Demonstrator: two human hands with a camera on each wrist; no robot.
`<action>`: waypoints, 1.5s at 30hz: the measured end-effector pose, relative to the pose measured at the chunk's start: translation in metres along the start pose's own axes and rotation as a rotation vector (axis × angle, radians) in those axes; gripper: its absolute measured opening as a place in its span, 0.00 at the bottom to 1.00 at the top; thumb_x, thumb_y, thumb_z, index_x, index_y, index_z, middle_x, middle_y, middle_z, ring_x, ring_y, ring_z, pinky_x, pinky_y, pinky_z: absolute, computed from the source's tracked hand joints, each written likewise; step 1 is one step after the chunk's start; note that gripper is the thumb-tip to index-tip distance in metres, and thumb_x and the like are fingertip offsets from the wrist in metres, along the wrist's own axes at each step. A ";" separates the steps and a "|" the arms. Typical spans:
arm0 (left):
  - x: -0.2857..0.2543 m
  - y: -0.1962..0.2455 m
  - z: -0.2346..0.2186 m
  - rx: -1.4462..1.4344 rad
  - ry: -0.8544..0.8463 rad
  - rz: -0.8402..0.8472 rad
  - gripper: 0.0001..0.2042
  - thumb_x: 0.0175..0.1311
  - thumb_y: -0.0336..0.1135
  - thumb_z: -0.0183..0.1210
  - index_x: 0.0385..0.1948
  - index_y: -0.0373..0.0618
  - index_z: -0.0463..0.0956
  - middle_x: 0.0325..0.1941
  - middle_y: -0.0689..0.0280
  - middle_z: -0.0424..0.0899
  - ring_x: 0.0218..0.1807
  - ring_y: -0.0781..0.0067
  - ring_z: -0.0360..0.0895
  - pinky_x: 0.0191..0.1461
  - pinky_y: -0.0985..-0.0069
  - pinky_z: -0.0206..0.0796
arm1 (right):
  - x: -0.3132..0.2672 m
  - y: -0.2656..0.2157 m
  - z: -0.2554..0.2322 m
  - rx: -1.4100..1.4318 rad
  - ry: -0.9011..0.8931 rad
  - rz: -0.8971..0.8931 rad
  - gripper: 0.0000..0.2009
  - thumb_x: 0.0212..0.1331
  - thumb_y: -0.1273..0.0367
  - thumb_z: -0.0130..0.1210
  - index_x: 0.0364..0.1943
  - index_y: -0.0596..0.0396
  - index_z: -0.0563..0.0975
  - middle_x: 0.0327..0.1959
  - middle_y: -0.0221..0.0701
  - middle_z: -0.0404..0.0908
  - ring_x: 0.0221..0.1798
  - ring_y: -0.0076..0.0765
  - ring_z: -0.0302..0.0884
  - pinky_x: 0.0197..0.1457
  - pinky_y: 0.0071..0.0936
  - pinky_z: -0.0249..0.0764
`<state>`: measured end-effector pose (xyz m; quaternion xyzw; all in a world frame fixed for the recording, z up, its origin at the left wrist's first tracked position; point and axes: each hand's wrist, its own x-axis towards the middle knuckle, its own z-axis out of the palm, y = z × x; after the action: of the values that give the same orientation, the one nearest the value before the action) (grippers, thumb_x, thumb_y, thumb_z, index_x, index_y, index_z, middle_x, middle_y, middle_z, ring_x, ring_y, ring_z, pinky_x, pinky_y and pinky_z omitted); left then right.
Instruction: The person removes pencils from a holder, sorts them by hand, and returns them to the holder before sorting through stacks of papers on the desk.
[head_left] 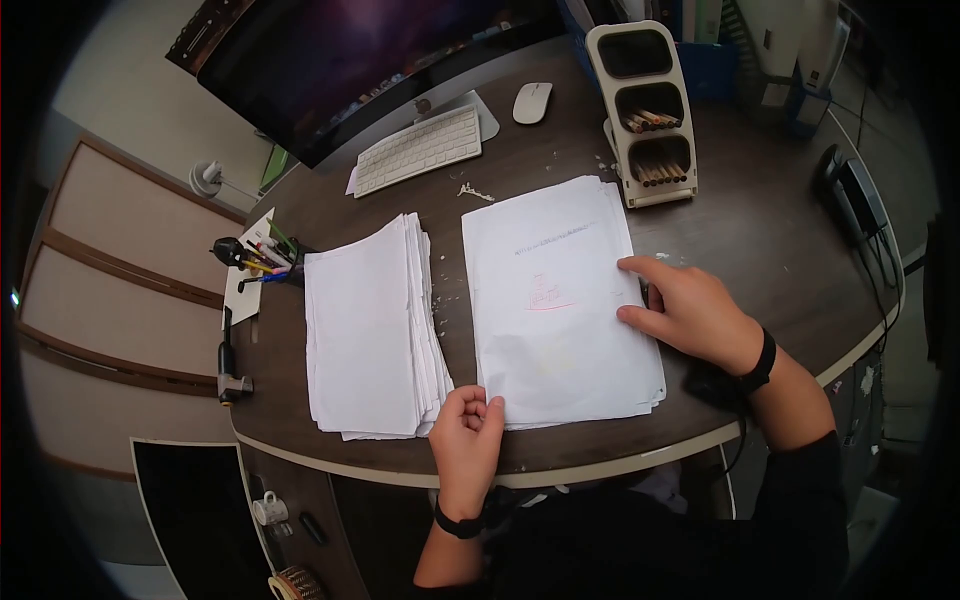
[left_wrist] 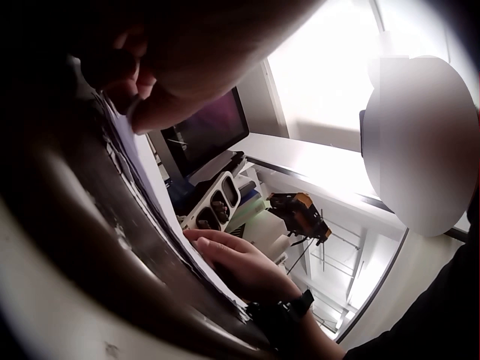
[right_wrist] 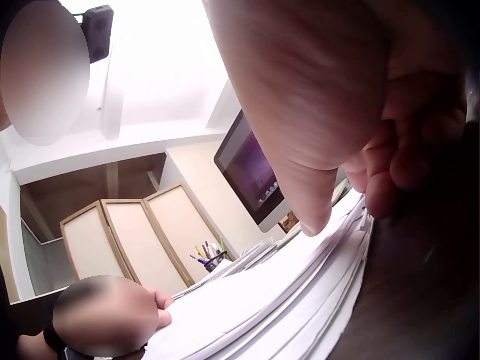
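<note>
A stack of white paper (head_left: 560, 350) lies on the desk; its top sheet carries a line of grey writing and a small red drawing. At its near left corner my left hand (head_left: 467, 440) pinches the paper, thumb on top and fingers curled. My right hand (head_left: 700, 312) is at the stack's right edge. The right thumb rests on the top sheet's margin, while the other fingers lie along the side, as the right wrist view shows. Left of this stack is a second, thicker pile of paper (head_left: 362, 330) with uneven edges.
Behind the papers are a keyboard (head_left: 420, 150), a mouse (head_left: 532, 103) and a monitor (head_left: 360, 70). A white holder with pencils (head_left: 650, 125) stands beyond the stack. A pen cup (head_left: 290, 262) stands left of the pile. Paper scraps (head_left: 475, 192) dot the dark desk. A telephone (head_left: 855, 200) sits far right.
</note>
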<state>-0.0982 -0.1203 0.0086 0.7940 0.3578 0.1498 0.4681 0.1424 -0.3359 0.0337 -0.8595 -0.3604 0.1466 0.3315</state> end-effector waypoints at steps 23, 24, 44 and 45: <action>0.004 0.014 -0.063 0.082 0.228 0.441 0.12 0.71 0.20 0.55 0.50 0.35 0.86 0.57 0.58 0.81 0.48 0.76 0.79 0.51 0.80 0.73 | 0.004 0.003 -0.006 0.144 -0.042 0.031 0.31 0.61 0.57 0.66 0.66 0.58 0.73 0.27 0.40 0.82 0.30 0.45 0.81 0.37 0.38 0.75; 0.003 0.016 -0.070 0.001 0.252 0.359 0.14 0.71 0.20 0.54 0.53 0.33 0.84 0.59 0.58 0.82 0.53 0.75 0.78 0.58 0.79 0.69 | 0.004 0.003 -0.006 0.145 -0.041 0.035 0.31 0.61 0.58 0.66 0.66 0.58 0.73 0.27 0.39 0.81 0.30 0.44 0.81 0.37 0.38 0.75; 0.058 -0.071 -0.170 -0.421 0.437 -0.052 0.17 0.72 0.23 0.52 0.61 0.31 0.77 0.58 0.54 0.82 0.55 0.68 0.82 0.56 0.73 0.75 | 0.006 -0.007 -0.007 0.070 -0.039 0.035 0.27 0.61 0.60 0.67 0.63 0.56 0.77 0.25 0.38 0.81 0.28 0.41 0.81 0.35 0.36 0.75; 0.057 -0.071 -0.170 -0.317 0.442 -0.121 0.18 0.71 0.24 0.53 0.61 0.33 0.78 0.58 0.54 0.82 0.55 0.66 0.82 0.55 0.73 0.75 | 0.006 -0.007 -0.007 0.071 -0.041 0.034 0.27 0.61 0.60 0.67 0.63 0.56 0.77 0.25 0.38 0.81 0.28 0.41 0.81 0.35 0.36 0.75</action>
<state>-0.1864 0.0499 0.0309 0.6360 0.4701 0.3454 0.5051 0.1462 -0.3309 0.0438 -0.8501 -0.3469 0.1823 0.3518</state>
